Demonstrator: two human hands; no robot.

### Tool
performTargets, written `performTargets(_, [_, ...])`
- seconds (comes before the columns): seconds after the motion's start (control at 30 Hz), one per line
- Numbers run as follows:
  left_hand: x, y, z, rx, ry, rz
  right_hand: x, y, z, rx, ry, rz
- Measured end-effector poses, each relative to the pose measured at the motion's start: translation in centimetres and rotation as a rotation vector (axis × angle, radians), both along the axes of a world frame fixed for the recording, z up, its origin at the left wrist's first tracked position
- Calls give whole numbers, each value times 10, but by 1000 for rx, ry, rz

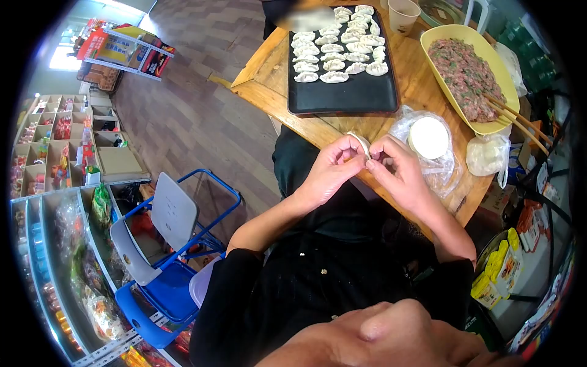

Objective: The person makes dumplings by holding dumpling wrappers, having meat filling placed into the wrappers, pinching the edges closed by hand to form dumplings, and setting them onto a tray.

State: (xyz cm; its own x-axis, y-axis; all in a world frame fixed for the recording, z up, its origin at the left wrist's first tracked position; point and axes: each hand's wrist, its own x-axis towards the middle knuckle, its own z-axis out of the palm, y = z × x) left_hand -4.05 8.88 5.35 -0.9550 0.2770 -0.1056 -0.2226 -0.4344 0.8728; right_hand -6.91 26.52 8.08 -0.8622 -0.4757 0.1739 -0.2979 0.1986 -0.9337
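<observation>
Head view: left hand [333,168] and right hand [397,165] meet at the near edge of the tabletop [263,79], fingers curled in, thumbs and fingertips nearly closed together on one dumpling [359,140], partly hidden by the fingers. Black tray [342,98] just beyond, its near-left corner close to the tabletop's edge; rows of shaped dumplings [333,55] fill the far part, near part is bare. Blurred pale shape [312,19] at the tray's far-left corner, can't tell what. Bare wood strip runs between tray and yellow bowl [500,61] of minced filling [461,76]; chopsticks [520,125] stick out past the bowl's near-right rim. White round stack [428,137] on clear plastic [449,174] just beside the right hand, tied bag [487,156] at the right edge, paper cup [403,17] at the far side. Open floor [183,85] left of the tabletop; blue folding chairs [174,287] and goods shelves [67,159] farther left. Writing: yellow packets [498,269] lower right and red-yellow display rack [122,49] carry print, too small and blurred to read
</observation>
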Motion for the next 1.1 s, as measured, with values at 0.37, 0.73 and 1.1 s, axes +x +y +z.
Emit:
performTargets(0.37, [-2,5,-6,-28,-32,-4,-2,3,-3,86,149,-50])
performTargets(0.73, [-8,2,-6,195,-165,-34,-6,2,-18,-168,-396,-53])
performTargets(1.1, [-7,-3,-11,55,-111,-72,-2,0,-21,-117,-238,-43])
